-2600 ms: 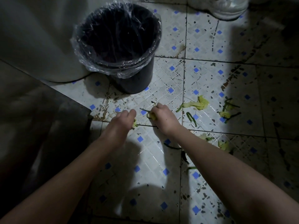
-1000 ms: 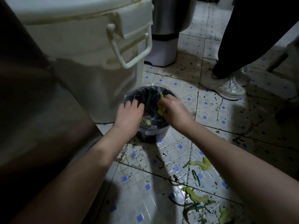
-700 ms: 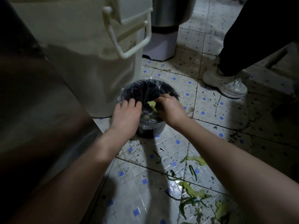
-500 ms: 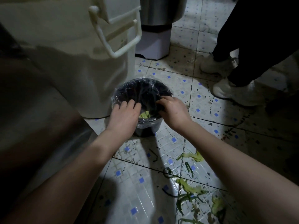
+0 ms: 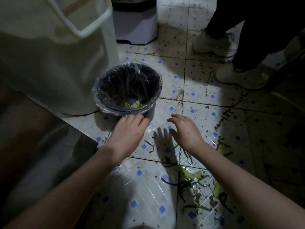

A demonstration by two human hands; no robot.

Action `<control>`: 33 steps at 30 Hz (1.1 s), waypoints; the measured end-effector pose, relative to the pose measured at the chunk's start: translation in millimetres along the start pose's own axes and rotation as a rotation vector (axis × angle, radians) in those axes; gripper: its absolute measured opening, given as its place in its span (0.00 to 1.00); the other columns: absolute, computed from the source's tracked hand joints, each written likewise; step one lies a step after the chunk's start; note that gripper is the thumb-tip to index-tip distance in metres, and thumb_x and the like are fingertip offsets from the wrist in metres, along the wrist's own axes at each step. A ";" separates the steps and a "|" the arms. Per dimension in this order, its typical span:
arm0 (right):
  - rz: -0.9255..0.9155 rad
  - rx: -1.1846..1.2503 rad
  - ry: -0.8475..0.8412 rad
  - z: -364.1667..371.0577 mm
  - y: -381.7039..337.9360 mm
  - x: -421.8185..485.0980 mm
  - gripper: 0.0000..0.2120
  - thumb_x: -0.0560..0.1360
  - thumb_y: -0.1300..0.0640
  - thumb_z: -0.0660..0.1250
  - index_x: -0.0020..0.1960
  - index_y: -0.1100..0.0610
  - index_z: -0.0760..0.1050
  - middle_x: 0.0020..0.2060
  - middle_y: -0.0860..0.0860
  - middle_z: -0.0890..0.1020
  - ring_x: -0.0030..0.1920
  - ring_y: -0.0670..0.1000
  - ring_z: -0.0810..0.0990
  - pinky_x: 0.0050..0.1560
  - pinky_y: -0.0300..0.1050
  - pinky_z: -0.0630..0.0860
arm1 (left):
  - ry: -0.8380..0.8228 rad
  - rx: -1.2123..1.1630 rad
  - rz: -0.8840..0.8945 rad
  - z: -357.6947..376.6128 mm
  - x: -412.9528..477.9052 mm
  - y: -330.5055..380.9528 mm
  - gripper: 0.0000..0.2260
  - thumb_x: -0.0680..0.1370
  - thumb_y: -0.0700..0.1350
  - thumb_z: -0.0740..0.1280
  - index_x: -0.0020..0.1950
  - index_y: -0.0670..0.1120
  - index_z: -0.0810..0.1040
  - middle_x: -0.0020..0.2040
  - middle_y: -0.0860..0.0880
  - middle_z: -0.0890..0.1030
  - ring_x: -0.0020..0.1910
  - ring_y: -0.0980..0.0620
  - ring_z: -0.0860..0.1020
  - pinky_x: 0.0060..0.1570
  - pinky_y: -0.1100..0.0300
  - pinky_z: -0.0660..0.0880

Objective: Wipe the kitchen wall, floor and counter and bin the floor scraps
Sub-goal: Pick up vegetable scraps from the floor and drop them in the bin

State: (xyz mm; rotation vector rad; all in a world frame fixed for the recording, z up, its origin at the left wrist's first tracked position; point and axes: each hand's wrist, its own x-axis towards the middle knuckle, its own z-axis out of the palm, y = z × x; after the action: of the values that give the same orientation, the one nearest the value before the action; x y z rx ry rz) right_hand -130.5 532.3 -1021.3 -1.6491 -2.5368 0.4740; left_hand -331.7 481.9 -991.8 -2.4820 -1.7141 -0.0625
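The stained tiled floor (image 5: 198, 76) carries a white tub (image 5: 54, 66) with the lined bin (image 5: 151, 112) just beside it. The left hand (image 5: 128, 134), fingers straight and empty, reaches the bin's near wall. The right hand (image 5: 184, 129) hovers loosely spread and empty. Green scraps (image 5: 189, 175) lie near the right forearm, and a few leaves (image 5: 134, 104) lie inside the bin.

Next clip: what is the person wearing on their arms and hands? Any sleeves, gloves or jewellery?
Nothing shows. The left hand and right hand are ungloved. The left forearm and right forearm are bare to the frame's edge: no sleeves, watch or bracelet. No rings show, though the dim light hides fine detail.
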 end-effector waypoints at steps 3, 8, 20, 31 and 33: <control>0.031 0.027 -0.021 20.6 7.2 -10.5 0.17 0.74 0.62 0.65 0.63 0.57 0.74 0.63 0.56 0.76 0.62 0.58 0.73 0.62 0.50 0.68 | -0.144 -0.019 -0.010 30.8 -2.5 8.1 0.17 0.75 0.41 0.67 0.63 0.48 0.71 0.54 0.49 0.74 0.49 0.47 0.74 0.47 0.54 0.71; 0.112 0.076 -0.087 51.3 19.3 -25.8 0.15 0.72 0.65 0.63 0.57 0.60 0.76 0.56 0.57 0.78 0.55 0.60 0.76 0.54 0.53 0.73 | -0.268 -0.030 -0.008 77.9 -9.4 23.8 0.12 0.80 0.43 0.57 0.63 0.49 0.68 0.57 0.49 0.72 0.54 0.46 0.71 0.52 0.54 0.66; 0.246 0.205 -0.009 99.6 45.9 -57.0 0.18 0.73 0.66 0.64 0.62 0.60 0.74 0.59 0.56 0.78 0.57 0.59 0.74 0.57 0.51 0.72 | -0.449 0.002 0.058 136.0 16.7 36.1 0.22 0.79 0.34 0.55 0.72 0.46 0.61 0.72 0.46 0.65 0.67 0.44 0.67 0.64 0.50 0.64; 0.261 0.178 -0.031 109.2 57.0 -72.8 0.17 0.73 0.64 0.66 0.62 0.59 0.74 0.58 0.56 0.77 0.56 0.59 0.74 0.56 0.50 0.71 | -0.457 -0.082 0.057 146.1 22.1 40.1 0.16 0.75 0.30 0.57 0.60 0.44 0.68 0.59 0.44 0.71 0.59 0.45 0.70 0.58 0.55 0.65; 0.258 0.178 -0.033 110.4 57.1 -74.3 0.17 0.73 0.64 0.65 0.62 0.59 0.74 0.58 0.56 0.78 0.56 0.59 0.75 0.56 0.50 0.71 | -0.472 -0.097 0.057 147.1 23.1 40.1 0.16 0.75 0.30 0.56 0.60 0.43 0.68 0.59 0.43 0.71 0.59 0.45 0.69 0.59 0.55 0.65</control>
State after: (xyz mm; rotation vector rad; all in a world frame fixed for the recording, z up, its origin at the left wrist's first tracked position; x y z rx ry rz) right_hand -74.9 463.0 -1135.6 -1.9192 -2.2345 0.7295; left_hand -291.4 507.8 -1138.4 -2.7777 -1.8311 0.4960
